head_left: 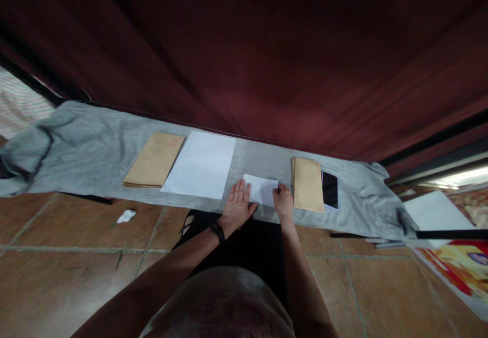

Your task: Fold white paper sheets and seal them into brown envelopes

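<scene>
A small folded white paper (262, 189) lies on the grey cloth (95, 145) spread over the floor. My left hand (238, 205) rests flat on the paper's left edge, fingers stretched out. My right hand (283, 199) is curled at the paper's right edge, fingertips pressing or pinching it. A stack of white sheets (202, 164) lies to the left, with brown envelopes (155, 159) beside it. Another pile of brown envelopes (307, 183) sits just right of my right hand.
A dark phone (330, 189) lies right of the envelope pile. A dark red curtain (244, 53) hangs behind the cloth. Tiled floor (76, 256) is in front, with a white scrap (126, 216). More white paper (438, 211) and a colourful print (463, 267) lie at the right.
</scene>
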A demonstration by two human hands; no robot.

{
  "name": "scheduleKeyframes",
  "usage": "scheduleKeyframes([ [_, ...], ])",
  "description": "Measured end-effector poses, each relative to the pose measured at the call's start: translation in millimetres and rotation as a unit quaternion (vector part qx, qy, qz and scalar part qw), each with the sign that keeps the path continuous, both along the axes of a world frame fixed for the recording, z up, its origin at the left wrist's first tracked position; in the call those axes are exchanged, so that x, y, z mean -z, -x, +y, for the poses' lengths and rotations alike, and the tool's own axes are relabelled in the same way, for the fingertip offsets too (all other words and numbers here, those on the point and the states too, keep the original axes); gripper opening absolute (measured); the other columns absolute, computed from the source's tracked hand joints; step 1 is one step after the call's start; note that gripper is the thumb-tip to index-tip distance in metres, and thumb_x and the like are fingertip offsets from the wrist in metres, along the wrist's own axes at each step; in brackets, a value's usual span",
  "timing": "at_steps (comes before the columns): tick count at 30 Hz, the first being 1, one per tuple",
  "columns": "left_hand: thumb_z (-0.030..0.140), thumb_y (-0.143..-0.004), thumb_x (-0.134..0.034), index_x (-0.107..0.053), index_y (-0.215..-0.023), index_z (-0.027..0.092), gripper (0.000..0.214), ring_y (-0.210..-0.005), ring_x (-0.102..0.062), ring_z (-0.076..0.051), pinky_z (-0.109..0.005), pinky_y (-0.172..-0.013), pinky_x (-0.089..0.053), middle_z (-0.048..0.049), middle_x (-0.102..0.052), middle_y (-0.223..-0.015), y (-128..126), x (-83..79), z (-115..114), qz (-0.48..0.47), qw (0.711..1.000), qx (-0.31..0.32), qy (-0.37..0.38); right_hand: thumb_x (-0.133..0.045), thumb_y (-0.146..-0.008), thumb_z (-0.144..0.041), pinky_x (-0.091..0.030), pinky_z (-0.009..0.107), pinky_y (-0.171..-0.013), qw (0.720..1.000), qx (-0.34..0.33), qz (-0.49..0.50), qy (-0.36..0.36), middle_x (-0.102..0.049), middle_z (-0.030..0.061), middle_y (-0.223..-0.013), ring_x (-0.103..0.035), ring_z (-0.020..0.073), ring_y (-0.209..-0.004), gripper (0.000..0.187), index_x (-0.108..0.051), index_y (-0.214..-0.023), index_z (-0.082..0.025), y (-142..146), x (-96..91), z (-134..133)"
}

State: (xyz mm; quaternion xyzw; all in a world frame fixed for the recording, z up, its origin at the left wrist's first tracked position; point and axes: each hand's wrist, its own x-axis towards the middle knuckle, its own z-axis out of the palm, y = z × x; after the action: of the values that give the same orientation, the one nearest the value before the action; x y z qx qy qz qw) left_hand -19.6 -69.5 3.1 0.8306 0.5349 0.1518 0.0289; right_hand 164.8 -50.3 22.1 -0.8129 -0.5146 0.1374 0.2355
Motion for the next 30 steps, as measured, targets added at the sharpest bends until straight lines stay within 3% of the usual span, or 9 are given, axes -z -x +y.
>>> scheduleKeyframes([
  [7, 0.045, -0.095, -0.048, -0.027, -0.154, 0.004, 0.075, -0.151, -0.019, -0.035, -0.056, -0.121, -0.02, -0.0245, -0.024, -0.16, -2, 7.1, 1, -0.022, 1.0, -0.012, -0.005, -0.047, -0.094, -0.023, -0.049, 0.028, -0.079, 1.0, 0.003, 0.005, -0.024, -0.073, 0.0091, -0.101, -0.069, 0.02, -0.091, 0.028, -0.062, -0.117, -0.016, 1, -4.1, 8],
  [12, 0.042, -0.095, -0.046, -0.029, -0.153, 0.003, 0.072, -0.15, -0.021, -0.035, -0.056, -0.12, -0.023, -0.0243, -0.026, -0.16, -6, 7.8, -1, -0.029, 0.999, -0.03, -0.012, -0.044, -0.094, -0.018, -0.048, 0.038, -0.093, 0.998, -0.004, -0.026, -0.052, -0.068, 0.0168, -0.112, -0.065, 0.0254, -0.106, 0.033, -0.063, -0.121, -0.013, 8, -7.6, 5],
  [16, 0.035, -0.097, -0.04, -0.039, -0.148, 0.001, 0.061, -0.149, -0.024, -0.035, -0.056, -0.12, -0.025, -0.0252, -0.033, -0.157, -5, 3.6, 1, -0.026, 0.999, -0.03, -0.015, -0.039, -0.099, -0.023, -0.043, 0.04, -0.107, 0.986, -0.115, -0.014, -0.121, -0.06, 0.0166, -0.136, -0.054, 0.0239, -0.128, 0.041, -0.055, -0.136, -0.013, 30, -0.2, -10],
  [19, 0.026, -0.099, -0.031, -0.043, -0.146, 0.003, 0.054, -0.149, -0.028, -0.03, -0.053, -0.121, -0.025, -0.0204, -0.039, -0.155, -2, 0.7, 9, -0.035, 0.999, -0.007, -0.02, -0.034, -0.103, -0.028, -0.033, 0.041, -0.117, 0.969, -0.215, -0.019, -0.117, -0.054, 0.0122, -0.146, -0.045, 0.0208, -0.139, 0.045, -0.053, -0.141, -0.014, 48, 7.5, -23],
  [24, 0.024, -0.101, -0.024, -0.044, -0.147, 0.009, 0.052, -0.147, -0.034, -0.021, -0.044, -0.12, -0.032, -0.0134, -0.045, -0.153, 0, -1.1, 30, -0.056, 0.995, 0.081, -0.006, -0.033, -0.103, -0.024, -0.024, 0.042, -0.122, 0.969, -0.218, -0.083, -0.08, -0.044, 0.0097, -0.154, -0.036, 0.0198, -0.146, 0.048, -0.045, -0.149, -0.016, 57, 11.2, -32],
  [30, 0.03, -0.102, -0.025, -0.044, -0.147, 0.01, 0.053, -0.148, -0.031, -0.023, -0.047, -0.121, -0.029, -0.014, -0.045, -0.153, -12, 2.2, 40, -0.022, 0.997, 0.079, 0.005, -0.034, -0.101, -0.021, -0.018, 0.042, -0.123, 0.969, -0.199, -0.132, -0.065, -0.032, 0.0076, -0.16, -0.029, 0.0208, -0.149, 0.053, -0.035, -0.154, -0.016, 57, 13.8, -28],
])
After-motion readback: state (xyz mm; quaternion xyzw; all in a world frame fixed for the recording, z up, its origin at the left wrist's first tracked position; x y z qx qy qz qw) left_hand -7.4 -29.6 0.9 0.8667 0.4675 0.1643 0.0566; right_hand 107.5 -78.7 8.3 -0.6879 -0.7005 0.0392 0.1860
